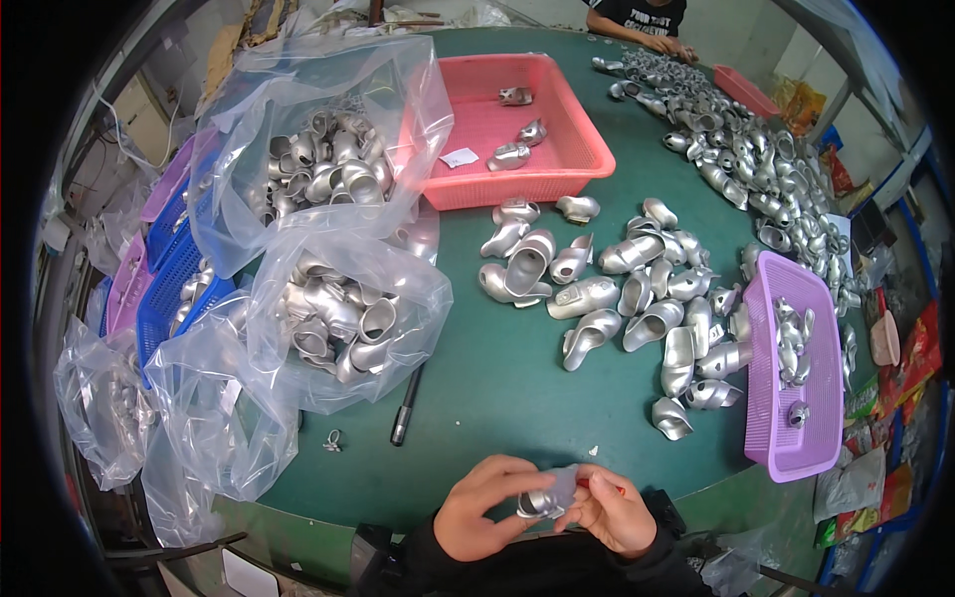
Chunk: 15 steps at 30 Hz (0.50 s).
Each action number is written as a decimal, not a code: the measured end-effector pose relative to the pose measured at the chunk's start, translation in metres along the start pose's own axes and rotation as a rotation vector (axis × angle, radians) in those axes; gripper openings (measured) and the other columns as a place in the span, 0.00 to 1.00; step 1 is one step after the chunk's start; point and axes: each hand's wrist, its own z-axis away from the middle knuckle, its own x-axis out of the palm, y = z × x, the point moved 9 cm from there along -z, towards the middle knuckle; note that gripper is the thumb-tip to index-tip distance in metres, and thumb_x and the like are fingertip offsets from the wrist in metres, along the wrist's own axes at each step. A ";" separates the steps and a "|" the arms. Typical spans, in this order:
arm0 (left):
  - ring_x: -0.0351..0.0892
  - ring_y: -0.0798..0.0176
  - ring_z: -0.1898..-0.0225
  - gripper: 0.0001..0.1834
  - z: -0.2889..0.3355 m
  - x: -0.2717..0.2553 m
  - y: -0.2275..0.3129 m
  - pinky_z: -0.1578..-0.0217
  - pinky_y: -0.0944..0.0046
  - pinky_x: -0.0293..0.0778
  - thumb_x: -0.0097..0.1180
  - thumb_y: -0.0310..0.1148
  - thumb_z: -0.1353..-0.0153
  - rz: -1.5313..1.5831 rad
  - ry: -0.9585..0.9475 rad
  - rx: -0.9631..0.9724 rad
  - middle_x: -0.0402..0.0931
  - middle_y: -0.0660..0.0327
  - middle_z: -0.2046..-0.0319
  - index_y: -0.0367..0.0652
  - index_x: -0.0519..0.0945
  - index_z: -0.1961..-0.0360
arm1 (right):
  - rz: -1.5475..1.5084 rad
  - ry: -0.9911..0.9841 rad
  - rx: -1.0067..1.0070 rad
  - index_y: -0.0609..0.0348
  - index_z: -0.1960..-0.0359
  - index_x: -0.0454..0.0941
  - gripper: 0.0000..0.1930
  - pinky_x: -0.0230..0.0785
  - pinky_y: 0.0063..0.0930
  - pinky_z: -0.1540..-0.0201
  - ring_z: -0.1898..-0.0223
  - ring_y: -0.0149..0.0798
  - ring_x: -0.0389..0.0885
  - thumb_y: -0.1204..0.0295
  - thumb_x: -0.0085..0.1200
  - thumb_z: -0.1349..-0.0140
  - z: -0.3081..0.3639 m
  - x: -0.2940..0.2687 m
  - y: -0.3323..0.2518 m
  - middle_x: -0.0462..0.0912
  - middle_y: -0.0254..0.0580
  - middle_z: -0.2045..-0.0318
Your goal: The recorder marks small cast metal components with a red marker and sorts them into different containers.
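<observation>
Close to the table's near edge, my left hand has its fingers closed round a small shiny silver metal fitting. My right hand meets it from the other side, thumb and fingers pinched together. A thin greyish piece stands up between the hands against the fitting; its kind is not plain. Something slim and red shows at my right fingers, mostly hidden by them. Beyond my hands, several curved, hollow silver metal fittings lie loose on the green table.
Transparent bags of fittings stand at the left, beside blue baskets. A black pen and a small metal piece lie nearby. A pink tray, a purple basket and a heap of fittings lie beyond. Another person sits opposite.
</observation>
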 end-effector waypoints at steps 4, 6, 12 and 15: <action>0.68 0.60 0.63 0.27 0.000 0.007 0.008 0.63 0.67 0.65 0.52 0.17 0.64 -0.127 -0.070 0.078 0.67 0.56 0.63 0.38 0.66 0.57 | 0.208 0.122 -0.136 0.66 0.57 0.64 0.14 0.63 0.18 0.64 0.67 0.29 0.70 0.75 0.43 0.46 0.000 -0.011 -0.010 0.70 0.41 0.66; 0.68 0.61 0.61 0.28 0.000 0.008 0.011 0.63 0.67 0.67 0.53 0.17 0.62 -0.143 -0.051 0.052 0.66 0.55 0.62 0.37 0.64 0.55 | 0.355 0.166 -0.261 0.66 0.57 0.63 0.16 0.62 0.18 0.64 0.67 0.28 0.69 0.77 0.45 0.49 0.005 -0.001 -0.024 0.70 0.40 0.67; 0.66 0.66 0.57 0.25 0.019 0.026 -0.038 0.60 0.69 0.66 0.50 0.23 0.51 0.567 -0.037 -0.397 0.64 0.55 0.57 0.32 0.58 0.52 | 0.767 0.172 -0.525 0.66 0.54 0.61 0.24 0.61 0.23 0.57 0.60 0.31 0.68 0.84 0.51 0.56 0.015 0.007 -0.041 0.71 0.43 0.64; 0.67 0.66 0.58 0.24 0.018 0.020 -0.032 0.61 0.69 0.66 0.51 0.23 0.53 0.588 0.031 -0.299 0.65 0.55 0.59 0.33 0.60 0.53 | 0.596 0.121 -0.587 0.67 0.52 0.58 0.26 0.61 0.24 0.56 0.58 0.34 0.68 0.84 0.51 0.56 0.015 0.019 -0.046 0.70 0.46 0.61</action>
